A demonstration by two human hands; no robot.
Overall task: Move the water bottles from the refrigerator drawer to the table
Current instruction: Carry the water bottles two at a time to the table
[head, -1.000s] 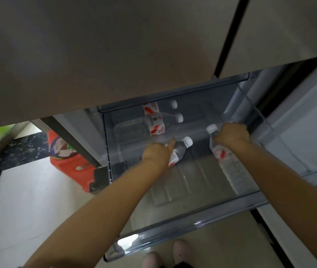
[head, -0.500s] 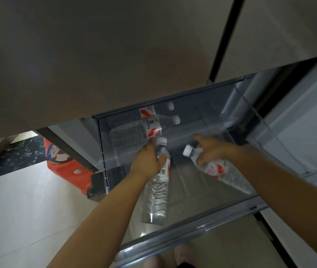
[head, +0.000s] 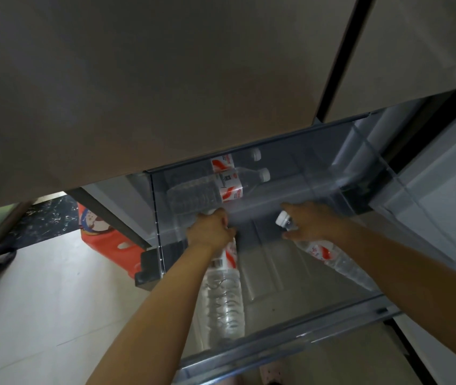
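While each hand, left [head: 210, 228] and right [head: 311, 223], curls its fingers round a bottle neck, apparently firmly, two bottles [head: 228, 182] lie beyond the fingers in the drawer [head: 285, 341]; next, lift clear toward the counter.

Inside the pulled-out drawer [head: 290, 340], two bottles [head: 215, 187] lie at the back left (one behind the other), with two more nearer the front, left bottle [head: 225, 298] and right bottle [head: 332, 259].

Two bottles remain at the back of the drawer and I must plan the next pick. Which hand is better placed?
Neither is free: the left hand and right hand each grip a bottle. Once emptied, left: the lying bottles sit at the drawer's back left.
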